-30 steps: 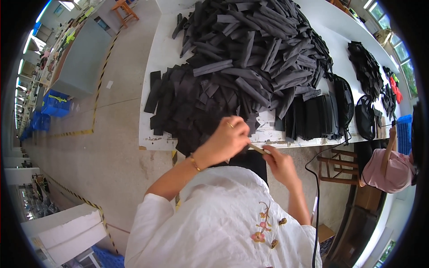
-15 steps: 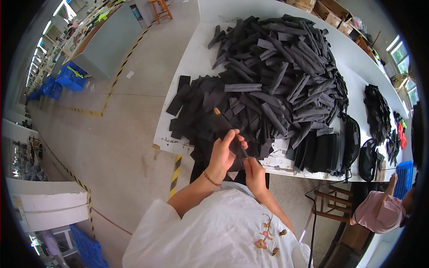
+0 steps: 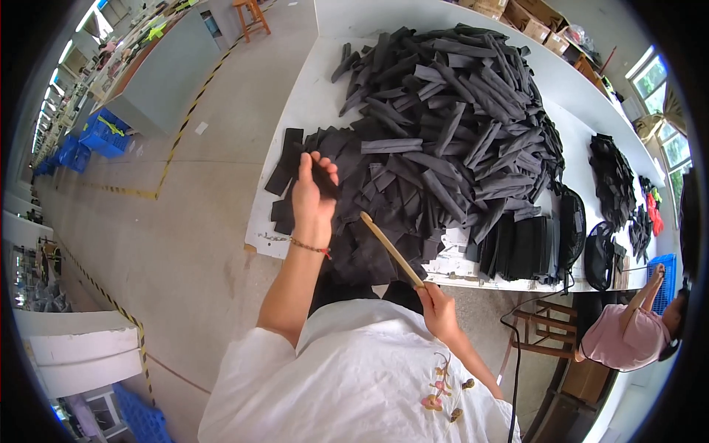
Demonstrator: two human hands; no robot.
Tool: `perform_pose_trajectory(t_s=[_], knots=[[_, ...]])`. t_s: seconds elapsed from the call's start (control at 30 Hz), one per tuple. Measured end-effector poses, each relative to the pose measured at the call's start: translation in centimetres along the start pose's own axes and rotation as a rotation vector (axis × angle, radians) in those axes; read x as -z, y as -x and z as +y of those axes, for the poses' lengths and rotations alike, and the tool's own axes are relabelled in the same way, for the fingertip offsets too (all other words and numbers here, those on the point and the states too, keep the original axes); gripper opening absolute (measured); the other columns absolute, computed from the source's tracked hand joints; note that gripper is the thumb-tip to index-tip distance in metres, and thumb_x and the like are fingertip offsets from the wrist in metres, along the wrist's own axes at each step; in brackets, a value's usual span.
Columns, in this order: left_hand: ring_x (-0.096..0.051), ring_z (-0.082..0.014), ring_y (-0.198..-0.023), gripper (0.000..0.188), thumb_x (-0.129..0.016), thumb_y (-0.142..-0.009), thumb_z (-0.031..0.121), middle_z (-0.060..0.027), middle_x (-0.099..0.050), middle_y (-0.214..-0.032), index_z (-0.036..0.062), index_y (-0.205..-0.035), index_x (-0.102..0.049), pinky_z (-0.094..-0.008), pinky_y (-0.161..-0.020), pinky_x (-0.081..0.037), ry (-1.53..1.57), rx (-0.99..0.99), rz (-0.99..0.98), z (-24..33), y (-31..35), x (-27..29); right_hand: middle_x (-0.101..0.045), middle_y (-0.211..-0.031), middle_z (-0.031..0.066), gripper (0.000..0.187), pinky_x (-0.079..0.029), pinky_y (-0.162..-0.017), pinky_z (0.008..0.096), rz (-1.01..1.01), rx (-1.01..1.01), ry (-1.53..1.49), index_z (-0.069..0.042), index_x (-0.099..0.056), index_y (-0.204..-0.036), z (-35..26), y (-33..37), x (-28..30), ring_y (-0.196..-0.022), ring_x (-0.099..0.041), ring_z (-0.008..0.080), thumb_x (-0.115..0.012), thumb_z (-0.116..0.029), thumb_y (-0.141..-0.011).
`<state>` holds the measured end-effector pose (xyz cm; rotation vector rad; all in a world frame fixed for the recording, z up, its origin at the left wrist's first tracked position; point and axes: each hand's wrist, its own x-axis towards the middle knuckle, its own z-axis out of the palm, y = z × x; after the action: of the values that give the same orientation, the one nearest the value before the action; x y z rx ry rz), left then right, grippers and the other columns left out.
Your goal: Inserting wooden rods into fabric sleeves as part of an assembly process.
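Note:
My right hand [image 3: 439,308] is closed around the near end of a slim wooden stick [image 3: 393,248]. The bare stick slants up and to the left above the near table edge. My left hand [image 3: 314,193] is farther out, its fingers curled around a small black fabric piece [image 3: 325,181]. It is over a heap of flat black fabric pieces [image 3: 347,159] on the left of the table. Beyond and to the right rises a big pile of folded dark grey fabric strips [image 3: 473,111]. Some flat pieces hang over the near edge before my lap.
The white table [image 3: 310,96] has a raised back wall. To the right stand a row of upright black pieces [image 3: 521,247] and black mesh-like bundles [image 3: 570,229]. A cable [image 3: 509,317] hangs down near a wooden stool [image 3: 546,325]. A person in pink [image 3: 624,336] sits at far right.
My left hand has moved away to the upper left with a black fabric piece. The stick, earlier mostly covered by black fabric, is now bare in my right hand.

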<state>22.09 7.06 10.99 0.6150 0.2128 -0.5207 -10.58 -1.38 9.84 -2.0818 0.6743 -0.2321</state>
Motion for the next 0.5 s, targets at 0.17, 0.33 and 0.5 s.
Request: perform_pose_trajectory(t_s=[0.17, 0.33, 0.5], knots=[[-0.062, -0.0143, -0.072, 0.02, -0.064, -0.093, 0.03, -0.0005, -0.063, -0.084, 0.0112, -0.099, -0.062, -0.0247, -0.064, -0.052, -0.007, 0.068, 0.039, -2.5, 1.1, 0.0, -0.062, -0.074, 0.0221, 0.011, -0.047, -0.055, 0.0409, 0.061, 0.079, -0.006, -0.002, -0.06, -0.1, 0.1, -1.2, -1.1, -0.065, -0.063, 0.0392, -0.057, -0.011, -0.094], [-0.062, -0.0167, -0.073, 0.023, -0.063, -0.094, 0.028, -0.0046, -0.063, -0.085, 0.0074, -0.101, -0.06, -0.0269, -0.065, -0.052, -0.006, 0.105, 0.052, -3.5, 1.6, 0.2, -0.062, -0.073, 0.0218, 0.011, -0.048, -0.055, 0.0415, 0.099, 0.094, 0.04, -0.002, -0.06, -0.099, 0.9, -1.6, -1.5, -0.065, -0.063, 0.0393, -0.058, -0.012, -0.094], [-0.062, -0.019, -0.073, 0.026, -0.062, -0.094, 0.028, -0.0078, -0.063, -0.085, 0.0036, -0.104, -0.058, -0.0287, -0.066, -0.052, 0.009, 0.096, 0.045, -3.4, 1.6, 0.4, -0.063, -0.075, 0.0219, 0.011, -0.048, -0.054, 0.042, 0.086, 0.061, 0.065, -0.002, -0.059, -0.099, 0.7, -1.5, -1.2, -0.066, -0.064, 0.0395, -0.058, -0.012, -0.094]])
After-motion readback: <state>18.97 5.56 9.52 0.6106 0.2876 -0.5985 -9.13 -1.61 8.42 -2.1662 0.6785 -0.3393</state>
